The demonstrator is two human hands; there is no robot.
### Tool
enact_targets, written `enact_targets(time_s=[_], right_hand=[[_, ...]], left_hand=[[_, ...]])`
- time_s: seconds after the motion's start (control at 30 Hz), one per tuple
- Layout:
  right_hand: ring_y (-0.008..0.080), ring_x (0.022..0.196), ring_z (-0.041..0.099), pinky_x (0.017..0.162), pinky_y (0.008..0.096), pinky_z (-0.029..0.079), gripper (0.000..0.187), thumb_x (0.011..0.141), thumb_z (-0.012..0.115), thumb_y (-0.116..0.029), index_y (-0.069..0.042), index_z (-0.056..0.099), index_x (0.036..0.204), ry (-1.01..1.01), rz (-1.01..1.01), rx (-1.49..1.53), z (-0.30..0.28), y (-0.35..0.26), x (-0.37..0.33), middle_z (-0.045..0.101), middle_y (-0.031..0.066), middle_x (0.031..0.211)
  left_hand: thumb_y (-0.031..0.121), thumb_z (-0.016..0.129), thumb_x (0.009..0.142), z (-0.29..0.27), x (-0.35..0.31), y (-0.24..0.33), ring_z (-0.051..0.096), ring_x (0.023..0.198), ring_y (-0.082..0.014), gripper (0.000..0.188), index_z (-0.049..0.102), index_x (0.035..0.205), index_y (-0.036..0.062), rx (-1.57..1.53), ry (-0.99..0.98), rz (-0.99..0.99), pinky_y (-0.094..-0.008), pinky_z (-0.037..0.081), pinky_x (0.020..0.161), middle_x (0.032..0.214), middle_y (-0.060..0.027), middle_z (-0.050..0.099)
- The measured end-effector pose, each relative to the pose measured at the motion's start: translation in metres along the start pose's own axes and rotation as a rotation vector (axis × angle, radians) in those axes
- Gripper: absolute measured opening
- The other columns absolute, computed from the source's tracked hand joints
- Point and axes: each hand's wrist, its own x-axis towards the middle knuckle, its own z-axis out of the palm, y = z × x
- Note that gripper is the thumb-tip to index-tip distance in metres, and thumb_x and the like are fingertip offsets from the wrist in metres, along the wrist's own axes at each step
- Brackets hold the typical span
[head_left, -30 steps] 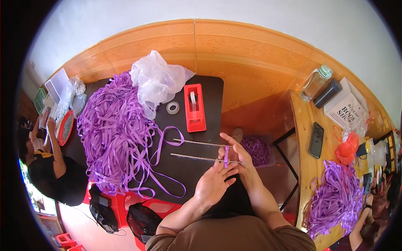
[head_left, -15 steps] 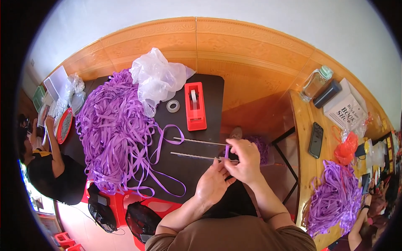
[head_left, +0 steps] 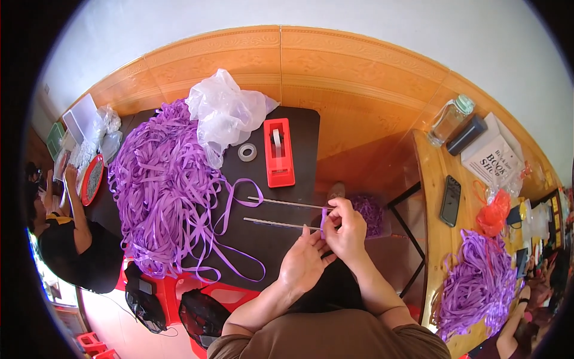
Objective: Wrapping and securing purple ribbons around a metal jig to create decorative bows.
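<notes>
Both hands have drawn closer together over the table's [head_left: 299, 119] near edge, my right hand [head_left: 345, 230] pinching the purple ribbon [head_left: 323, 219] upright (keeping it taut) while my left hand [head_left: 304, 262] steadies it beside two thin sticks [head_left: 281, 224].

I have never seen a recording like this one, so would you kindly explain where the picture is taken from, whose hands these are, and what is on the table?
The picture comes from a fisheye camera worn on a person's head, looking down, so straight edges bend. The two forearms rising from the lower edge are the wearer's own. The left hand and right hand meet over a short purple ribbon piece, pinching it at the ends of two thin sticks. On the black table lie a big heap of purple ribbon, a crumpled clear plastic bag, a red tape dispenser and a roll of clear tape. Another person sits at the left.
</notes>
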Motion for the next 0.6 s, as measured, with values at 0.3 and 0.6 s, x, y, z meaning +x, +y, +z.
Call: enact_targets(time_s=[0.3,0.6], right_hand=[[0.0255,0.061,0.066,0.054,0.0330,0.048,0.032,0.073,0.065,-0.002,-0.007,0.052,0.101,-0.051,0.359,0.324,0.002,0.020,-0.016,0.068,0.0102,0.076],[0.0121,0.064,0.063,0.058,0.0256,0.048,0.025,0.077,0.058,0.007,-0.002,0.053,0.100,-0.095,0.356,0.243,0.004,0.011,-0.013,0.067,0.0108,0.072]], left_hand=[[0.053,0.035,0.095,-0.003,0.001,-0.001,0.045,0.109,-0.0209,0.056,0.048,0.118,0.0047,0.005,-0.001,-0.013,-0.0369,0.033,0.095,0.114,-0.0066,0.051],[0.053,0.036,0.095,-0.009,0.002,-0.003,0.044,0.109,-0.0200,0.056,0.048,0.120,0.0049,-0.001,-0.022,-0.008,-0.0363,0.033,0.094,0.117,-0.0069,0.051]])
